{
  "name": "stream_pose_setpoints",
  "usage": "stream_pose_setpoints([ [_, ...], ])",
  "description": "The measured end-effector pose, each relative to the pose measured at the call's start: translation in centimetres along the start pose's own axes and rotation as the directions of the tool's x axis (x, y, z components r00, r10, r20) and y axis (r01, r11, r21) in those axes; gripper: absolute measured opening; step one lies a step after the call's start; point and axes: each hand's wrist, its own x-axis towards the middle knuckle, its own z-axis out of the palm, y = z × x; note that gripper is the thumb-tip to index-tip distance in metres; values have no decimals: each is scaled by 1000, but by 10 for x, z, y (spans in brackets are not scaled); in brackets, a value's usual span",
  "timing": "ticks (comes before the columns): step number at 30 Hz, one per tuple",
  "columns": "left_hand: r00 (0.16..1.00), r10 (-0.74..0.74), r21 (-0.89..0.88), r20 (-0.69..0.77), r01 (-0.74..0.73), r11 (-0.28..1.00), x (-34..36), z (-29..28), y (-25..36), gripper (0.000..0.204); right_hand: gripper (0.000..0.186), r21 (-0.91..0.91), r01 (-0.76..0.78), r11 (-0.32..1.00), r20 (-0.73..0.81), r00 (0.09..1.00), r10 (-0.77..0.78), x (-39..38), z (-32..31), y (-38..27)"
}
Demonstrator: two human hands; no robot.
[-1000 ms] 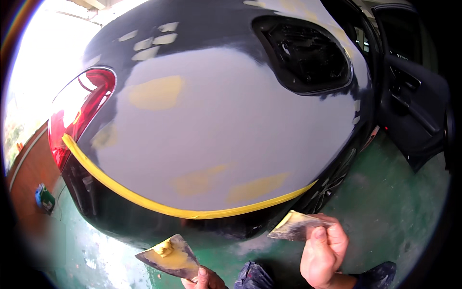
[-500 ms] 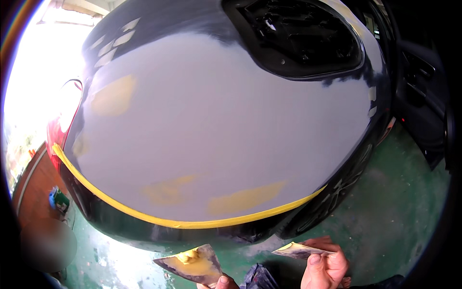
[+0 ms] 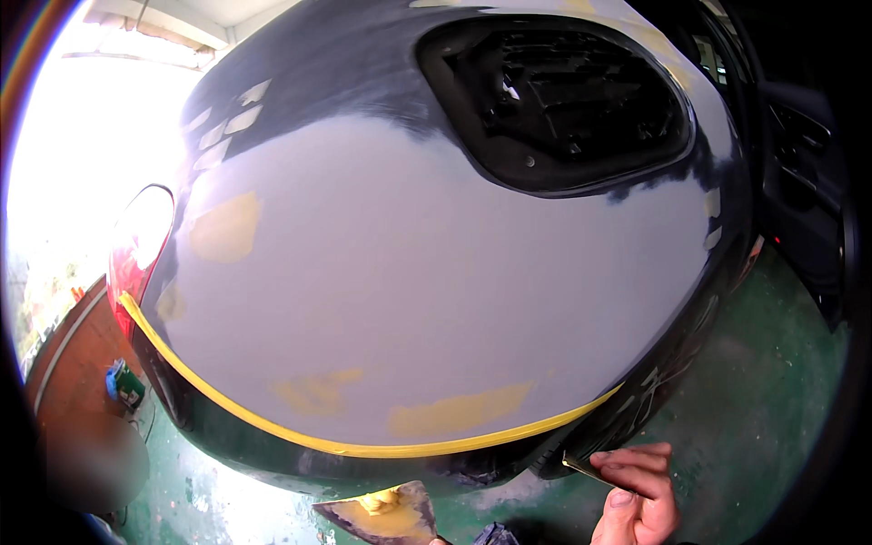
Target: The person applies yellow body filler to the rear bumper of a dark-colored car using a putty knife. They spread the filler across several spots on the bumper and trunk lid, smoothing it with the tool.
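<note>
A broad putty knife [image 3: 413, 522] carries a lump of yellow putty [image 3: 380, 501] on its blade. My left hand [image 3: 440, 541] grips it at the lower edge, where little more than a fingertip shows. My right hand [image 3: 643, 501] is closed on a second, flat spreader [image 3: 583, 466], seen almost edge-on, near the car's wheel. Both tools are apart from the sanded grey car panel [image 3: 409, 282]. Thin yellow putty patches lie low on this panel, one at centre [image 3: 463, 409] and another left of it [image 3: 318, 392]. Yellow masking tape [image 3: 363, 450] runs along its lower edge.
Above the panel is a dark window opening [image 3: 563, 109]. A red tail light [image 3: 132, 263] sits at the left, with a green can [image 3: 129, 385] on the floor below. At the right a dark car door [image 3: 799, 154] stands open.
The car sits lower in the picture. My left hand has dropped mostly out of view with its putty knife. My right hand has shifted right, and its spreader has turned more edge-on.
</note>
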Motion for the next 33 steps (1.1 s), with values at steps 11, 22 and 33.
stream_pose_setpoints([
  [11,996,69,26,-53,-68,997,5,-14,-12,41,20,-45,131,990,9,991,-131,22,-3,2],
  [22,994,-46,87,-98,55,995,6,-17,-27,47,21,63,25,998,-27,999,-24,5,-7,29],
  [33,998,-49,118,-47,55,991,9,-11,-36,48,30,-60,140,988,-105,984,-146,12,-3,75],
])
